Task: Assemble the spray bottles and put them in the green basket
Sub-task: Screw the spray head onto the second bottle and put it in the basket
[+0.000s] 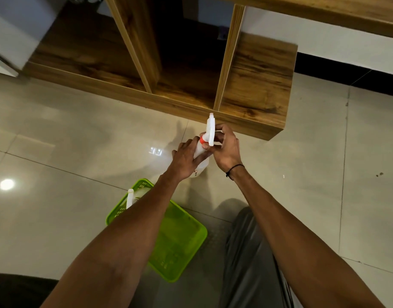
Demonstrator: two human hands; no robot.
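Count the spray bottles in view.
2. One bottle is held between the left hand and right hand above the floor; another bottle stands in the basket. The forearm may hide more.

Both arms reached out in front, close together. The left hand (pixel 186 160) curled around the spray bottle (pixel 200 152) from the side. The right hand (pixel 226 148) pinched the top with its fingers (pixel 220 130) bent. A dark band sat on the right wrist.

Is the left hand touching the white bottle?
Touching. The head view shows the left hand wrapped around the white bottle, fingers overlapping its body with no gap.
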